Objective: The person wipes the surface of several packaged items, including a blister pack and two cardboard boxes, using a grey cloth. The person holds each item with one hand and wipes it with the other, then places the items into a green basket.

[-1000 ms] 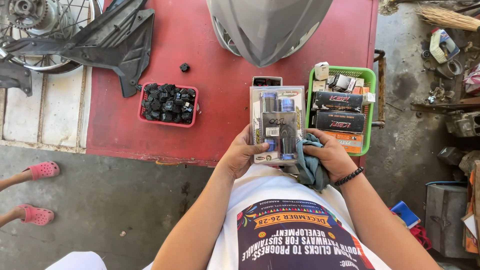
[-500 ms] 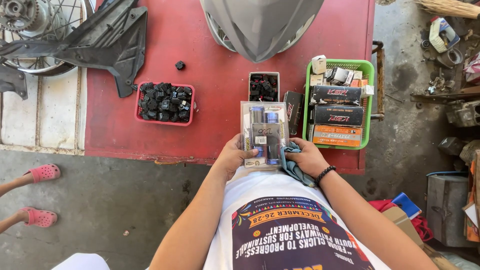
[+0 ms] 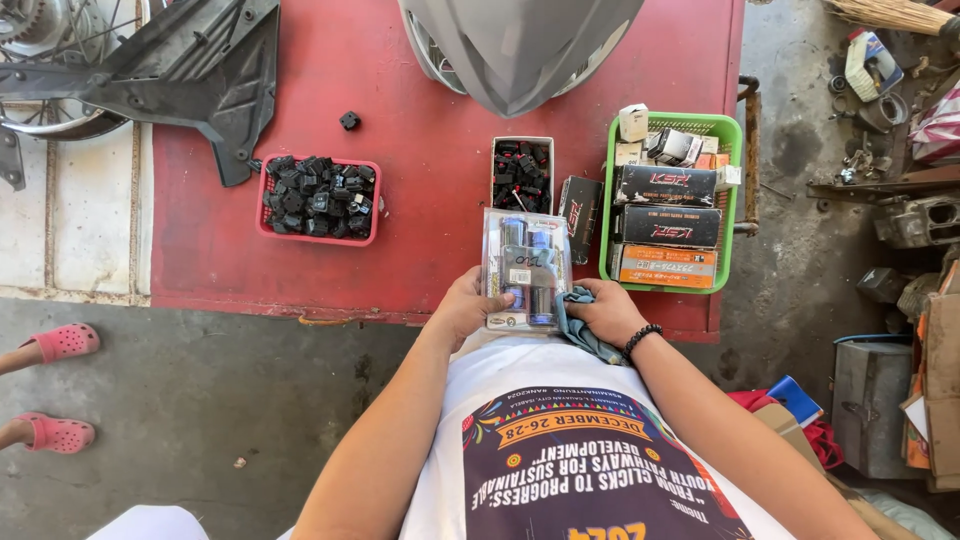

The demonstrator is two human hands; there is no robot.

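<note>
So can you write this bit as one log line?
left hand: holds clear plastic pack | right hand: holds blue rag beside pack | below: red table

Clear shiny plastic pack [image 3: 525, 268] with smooth metal tubes inside. Soft blue cloth [image 3: 585, 335], crumpled. Red painted worktop [image 3: 430, 120], matt and a bit scuffed. Green plastic basket [image 3: 735, 130] of cardboard boxes. Rough grey concrete floor [image 3: 200, 400].

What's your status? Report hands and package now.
Left hand grip on clear blister pack, near table edge. Right hand grip on blue-grey rag, beside pack. Nothing blocking.
</note>
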